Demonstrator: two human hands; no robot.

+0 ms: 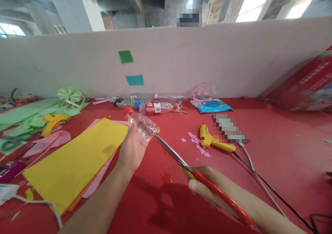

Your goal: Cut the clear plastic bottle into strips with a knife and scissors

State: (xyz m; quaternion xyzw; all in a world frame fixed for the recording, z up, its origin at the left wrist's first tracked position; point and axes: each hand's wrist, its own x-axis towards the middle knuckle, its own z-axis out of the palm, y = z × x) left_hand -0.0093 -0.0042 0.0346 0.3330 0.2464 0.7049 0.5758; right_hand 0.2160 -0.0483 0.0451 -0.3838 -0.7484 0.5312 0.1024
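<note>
Clear plastic meets steel at a red-covered table (272, 137), where a person's left hand (132, 147) is wrapped around the body of a small bottle (141, 125), its red cap pointing up and away, while the right hand (207, 189) works a pair of red-handled scissors (181, 161) whose blade tips touch the bottle's lower end, just past the left fingers. The left grip is closed firmly round the bottle; the right hand's fingers are curled through the scissor loops, though how far the blades are parted cannot be told from here. To cut cleanly, it seems wise to keep the bottle steady, hold the left fingers back from the blade line, and bite in with the blade tips rather than forcing them. To the left of the grip lies one yellow paper sheet (75, 161) on pink sheets; beyond it sits one yellow glue gun (53, 121) among green paper. A second glue gun (211, 140) lies to the right of the scissors beside scattered pink stars (198, 144). Behind the bottle, against the partition, at least three more bottles (153, 106) lie on their sides. Two paper squares, green (126, 56) and blue (135, 80), are stuck to the partition above.
</note>
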